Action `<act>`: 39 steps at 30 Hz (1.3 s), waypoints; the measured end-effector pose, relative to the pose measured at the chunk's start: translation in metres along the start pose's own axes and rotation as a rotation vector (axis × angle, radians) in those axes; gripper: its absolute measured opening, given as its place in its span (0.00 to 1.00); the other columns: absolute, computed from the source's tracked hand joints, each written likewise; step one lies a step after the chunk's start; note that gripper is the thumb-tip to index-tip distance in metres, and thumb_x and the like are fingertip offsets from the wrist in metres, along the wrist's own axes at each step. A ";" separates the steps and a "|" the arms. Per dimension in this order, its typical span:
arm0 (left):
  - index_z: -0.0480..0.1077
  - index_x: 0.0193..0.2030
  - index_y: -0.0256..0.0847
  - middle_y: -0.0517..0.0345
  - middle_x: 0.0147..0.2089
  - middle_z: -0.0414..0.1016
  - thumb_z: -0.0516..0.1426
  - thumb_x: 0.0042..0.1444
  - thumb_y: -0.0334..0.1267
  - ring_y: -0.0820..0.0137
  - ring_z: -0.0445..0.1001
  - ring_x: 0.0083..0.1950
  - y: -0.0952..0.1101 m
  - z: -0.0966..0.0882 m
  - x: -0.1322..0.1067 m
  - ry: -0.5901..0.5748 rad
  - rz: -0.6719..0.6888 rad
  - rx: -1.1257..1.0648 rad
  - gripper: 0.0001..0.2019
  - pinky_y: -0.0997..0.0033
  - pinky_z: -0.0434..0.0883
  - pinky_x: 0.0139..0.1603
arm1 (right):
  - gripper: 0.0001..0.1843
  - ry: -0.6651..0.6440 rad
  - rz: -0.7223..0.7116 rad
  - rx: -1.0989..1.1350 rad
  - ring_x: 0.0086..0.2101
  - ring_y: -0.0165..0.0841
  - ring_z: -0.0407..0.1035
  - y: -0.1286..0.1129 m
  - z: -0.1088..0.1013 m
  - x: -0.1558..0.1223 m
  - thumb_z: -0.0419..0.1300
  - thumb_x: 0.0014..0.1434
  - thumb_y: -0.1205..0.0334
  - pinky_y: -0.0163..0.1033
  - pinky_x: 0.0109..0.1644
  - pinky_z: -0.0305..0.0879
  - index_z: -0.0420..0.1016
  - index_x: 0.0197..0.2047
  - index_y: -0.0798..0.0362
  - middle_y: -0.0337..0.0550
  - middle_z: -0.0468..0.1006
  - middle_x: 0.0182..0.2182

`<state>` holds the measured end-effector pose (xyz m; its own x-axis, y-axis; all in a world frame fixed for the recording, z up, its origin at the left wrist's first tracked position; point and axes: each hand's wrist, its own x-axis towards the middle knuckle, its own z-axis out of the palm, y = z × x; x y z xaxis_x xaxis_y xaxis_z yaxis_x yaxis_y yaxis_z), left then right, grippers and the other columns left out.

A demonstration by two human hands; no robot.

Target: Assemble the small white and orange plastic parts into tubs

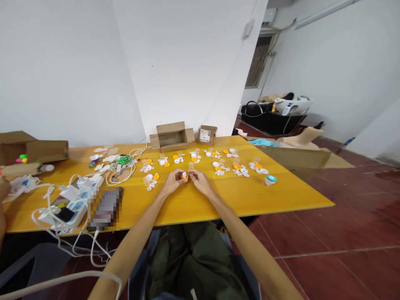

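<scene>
Orange-and-white piece (185, 176), small and seemingly rounded, sits pinched in the fingertips of my left grip (174, 180), just above the bench (265, 201), as I work from a distance. My right grip (200, 181) is close beside it, fingers bent inward; whether those fingers grasp anything of their own, I cannot tell from here.

The step in hand, as I judge it, is close two-handed work on this single piece. The next move, to my mind, calls for a steady left pinch and a light, square approach from the right fingertips, with both wrists kept low.

Patches of orange and whitish surface show between the fingers; the rest is covered, leaving its full shape and finish unreadable at this range.

Just beyond both grips stands a clear cup (191, 165). Left of the left grip lie an orange disc (156, 177) and a scatter of white parts (151, 185). Right of the right grip and farther out, similar loose sets dot the surface, with a teal-lidded jar (270, 180) well apart, near the bench's right side.
</scene>
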<state>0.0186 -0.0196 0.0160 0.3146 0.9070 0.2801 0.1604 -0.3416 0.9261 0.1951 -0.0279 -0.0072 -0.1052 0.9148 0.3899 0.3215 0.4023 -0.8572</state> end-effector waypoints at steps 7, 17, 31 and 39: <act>0.76 0.39 0.40 0.55 0.40 0.82 0.71 0.40 0.40 0.65 0.79 0.44 0.003 -0.004 0.003 0.059 -0.053 -0.124 0.18 0.63 0.74 0.51 | 0.10 -0.053 0.142 0.415 0.42 0.38 0.77 -0.006 0.000 0.003 0.67 0.52 0.61 0.45 0.49 0.76 0.79 0.40 0.50 0.44 0.83 0.39; 0.76 0.44 0.42 0.54 0.45 0.81 0.71 0.41 0.43 0.64 0.77 0.48 0.018 -0.001 -0.004 0.058 -0.055 -0.201 0.22 0.66 0.73 0.50 | 0.21 -0.092 0.287 0.733 0.42 0.37 0.78 -0.018 -0.001 -0.001 0.77 0.39 0.53 0.46 0.53 0.74 0.79 0.36 0.50 0.44 0.83 0.40; 0.77 0.44 0.43 0.55 0.45 0.81 0.71 0.42 0.42 0.64 0.77 0.48 0.024 -0.001 -0.006 0.042 -0.042 -0.156 0.20 0.69 0.71 0.47 | 0.18 -0.118 0.323 0.815 0.40 0.35 0.78 -0.022 -0.005 -0.003 0.77 0.41 0.52 0.46 0.53 0.75 0.81 0.34 0.51 0.42 0.83 0.36; 0.77 0.44 0.43 0.55 0.45 0.81 0.71 0.42 0.42 0.64 0.77 0.48 0.026 0.000 -0.006 0.025 -0.031 -0.183 0.21 0.68 0.72 0.47 | 0.19 -0.159 0.302 0.781 0.39 0.35 0.78 -0.022 -0.007 -0.004 0.74 0.45 0.47 0.44 0.51 0.75 0.81 0.34 0.52 0.42 0.82 0.33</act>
<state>0.0206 -0.0334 0.0382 0.2883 0.9231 0.2544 -0.0041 -0.2645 0.9644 0.1946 -0.0410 0.0126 -0.2693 0.9573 0.1055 -0.3784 -0.0045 -0.9256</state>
